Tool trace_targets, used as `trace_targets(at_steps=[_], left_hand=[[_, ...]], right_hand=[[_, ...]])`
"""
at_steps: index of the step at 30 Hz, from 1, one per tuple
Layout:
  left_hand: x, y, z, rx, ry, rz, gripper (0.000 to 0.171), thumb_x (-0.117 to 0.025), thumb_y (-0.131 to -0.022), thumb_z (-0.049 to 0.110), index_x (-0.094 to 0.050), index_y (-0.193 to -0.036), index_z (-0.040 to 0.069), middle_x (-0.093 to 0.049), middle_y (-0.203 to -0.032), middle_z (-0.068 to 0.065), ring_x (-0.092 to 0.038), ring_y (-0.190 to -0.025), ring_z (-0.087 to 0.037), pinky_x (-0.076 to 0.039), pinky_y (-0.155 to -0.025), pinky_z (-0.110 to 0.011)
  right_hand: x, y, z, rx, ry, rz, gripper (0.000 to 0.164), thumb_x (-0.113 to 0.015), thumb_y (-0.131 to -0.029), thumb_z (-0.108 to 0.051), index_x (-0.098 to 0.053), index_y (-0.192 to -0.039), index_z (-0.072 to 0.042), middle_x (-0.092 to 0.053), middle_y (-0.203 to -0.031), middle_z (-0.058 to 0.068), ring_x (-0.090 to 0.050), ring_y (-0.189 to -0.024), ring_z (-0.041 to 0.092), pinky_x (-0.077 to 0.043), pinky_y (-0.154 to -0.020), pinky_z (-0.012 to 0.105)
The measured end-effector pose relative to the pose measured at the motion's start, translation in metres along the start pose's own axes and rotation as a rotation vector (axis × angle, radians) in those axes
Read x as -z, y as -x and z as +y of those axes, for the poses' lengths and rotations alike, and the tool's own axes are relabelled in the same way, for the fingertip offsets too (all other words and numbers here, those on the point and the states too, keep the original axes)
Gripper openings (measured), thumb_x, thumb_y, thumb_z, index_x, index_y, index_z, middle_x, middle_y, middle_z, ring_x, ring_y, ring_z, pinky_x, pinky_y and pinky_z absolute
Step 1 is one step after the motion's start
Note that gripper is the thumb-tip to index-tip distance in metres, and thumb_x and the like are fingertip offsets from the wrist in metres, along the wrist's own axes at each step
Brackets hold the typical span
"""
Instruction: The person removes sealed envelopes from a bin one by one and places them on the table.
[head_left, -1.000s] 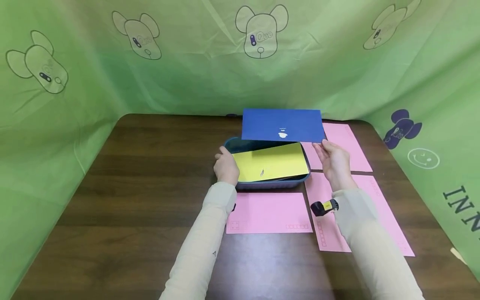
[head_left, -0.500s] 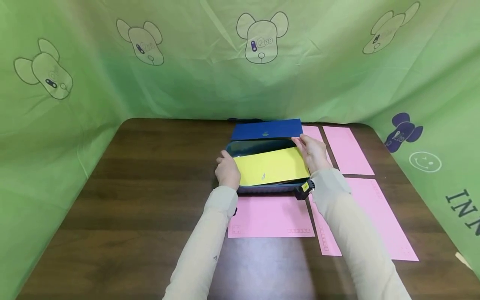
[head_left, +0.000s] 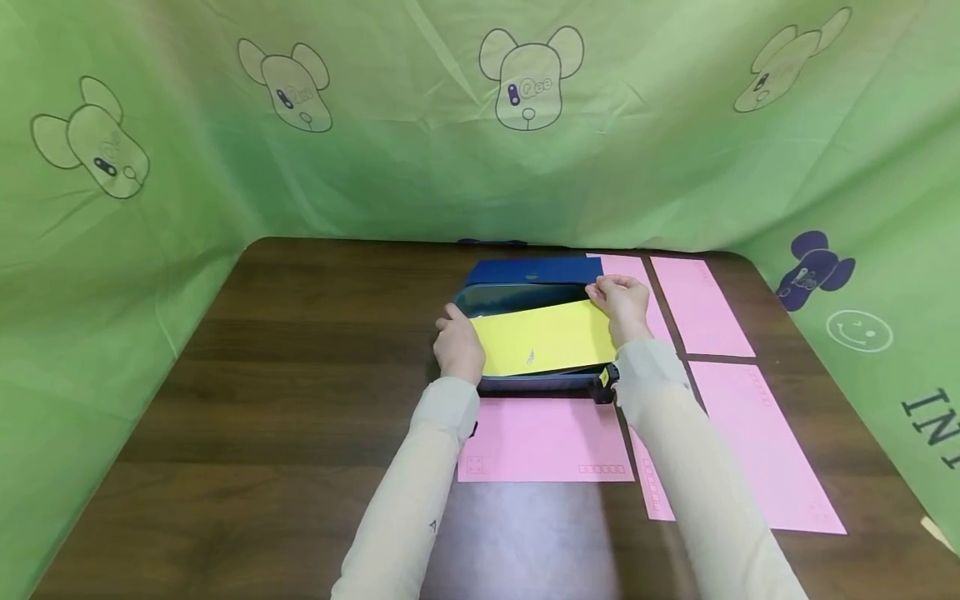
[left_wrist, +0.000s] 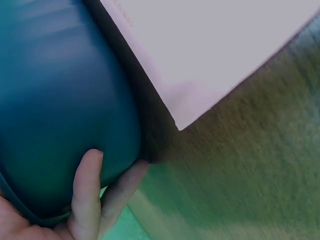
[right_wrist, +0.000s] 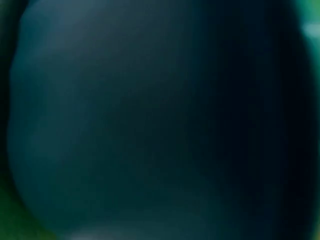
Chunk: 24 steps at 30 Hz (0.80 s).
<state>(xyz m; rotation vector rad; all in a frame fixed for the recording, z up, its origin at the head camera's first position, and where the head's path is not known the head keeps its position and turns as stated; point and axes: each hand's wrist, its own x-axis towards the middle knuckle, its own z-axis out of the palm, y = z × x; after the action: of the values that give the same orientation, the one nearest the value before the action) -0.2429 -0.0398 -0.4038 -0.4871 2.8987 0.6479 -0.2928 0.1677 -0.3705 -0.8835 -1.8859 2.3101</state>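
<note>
A dark teal plastic bin stands at the back middle of the table. My left hand grips its left end; in the left wrist view two fingers press against the bin's outer wall. A yellow envelope lies tilted across the bin's opening. Just behind the bin a blue envelope lies on the table, its near edge hidden by the rim. My right hand is at the bin's back right corner, its fingertips bent beside the blue envelope's corner. What they touch is unclear. Darkness and blur fill the right wrist view.
One pink envelope lies in front of the bin. More pink envelopes lie to the right, partly under my right sleeve. A green printed curtain hangs around the wooden table.
The blue envelope has come down from above the bin onto the table behind it. My right hand has moved left and inward with it. My left hand has stayed on the bin.
</note>
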Motion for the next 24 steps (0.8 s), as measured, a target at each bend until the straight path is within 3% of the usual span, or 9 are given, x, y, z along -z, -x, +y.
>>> trace_targets(at_steps=[5,9,14,18,24], left_hand=[[-0.001,0.001,0.001,0.001,0.001,0.011,0.069,-0.066,-0.085,0.010,-0.026,-0.141,0.001,-0.055,-0.114,-0.022,-0.071,-0.075,-0.027,-0.059,-0.071,-0.035],[-0.001,0.001,0.001,0.005,0.002,0.014,0.068,-0.066,-0.085,0.009,-0.026,-0.140,0.001,-0.055,-0.112,-0.022,-0.070,-0.074,-0.027,-0.059,-0.070,-0.035],[0.000,-0.001,0.001,-0.002,-0.005,0.021,0.068,-0.066,-0.086,0.009,-0.026,-0.140,0.001,-0.055,-0.112,-0.022,-0.070,-0.074,-0.027,-0.059,-0.070,-0.035],[0.001,-0.002,0.001,0.000,-0.009,0.021,0.068,-0.065,-0.086,0.010,-0.026,-0.141,0.001,-0.055,-0.114,-0.022,-0.071,-0.074,-0.026,-0.059,-0.070,-0.035],[-0.001,-0.002,0.002,0.007,-0.005,-0.002,0.069,-0.064,-0.086,0.009,-0.024,-0.142,0.001,-0.054,-0.117,-0.022,-0.071,-0.074,-0.026,-0.059,-0.071,-0.035]], right_hand=[[0.000,-0.004,0.006,0.087,0.104,-0.012,0.005,-0.052,-0.096,-0.005,-0.053,-0.101,-0.006,-0.058,-0.077,-0.003,-0.061,-0.066,0.001,-0.052,-0.067,0.009],[-0.001,-0.005,0.008,0.115,0.164,-0.032,0.026,-0.050,-0.097,-0.007,-0.054,-0.122,0.001,-0.056,-0.085,-0.003,-0.060,-0.069,-0.001,-0.051,-0.068,0.008],[0.000,-0.007,0.009,0.141,0.231,-0.074,0.040,-0.045,-0.100,-0.009,-0.046,-0.138,0.001,-0.057,-0.116,0.009,-0.059,-0.069,-0.004,-0.049,-0.068,0.005],[0.000,-0.010,0.009,0.158,0.357,-0.126,0.043,-0.034,-0.101,-0.007,-0.039,-0.144,-0.002,-0.043,-0.146,0.016,-0.056,-0.063,-0.004,-0.048,-0.063,0.006],[0.006,-0.014,0.007,0.150,0.597,-0.175,0.048,-0.026,-0.100,-0.008,-0.035,-0.147,-0.006,-0.036,-0.151,0.016,-0.051,-0.054,-0.004,-0.045,-0.057,0.009]])
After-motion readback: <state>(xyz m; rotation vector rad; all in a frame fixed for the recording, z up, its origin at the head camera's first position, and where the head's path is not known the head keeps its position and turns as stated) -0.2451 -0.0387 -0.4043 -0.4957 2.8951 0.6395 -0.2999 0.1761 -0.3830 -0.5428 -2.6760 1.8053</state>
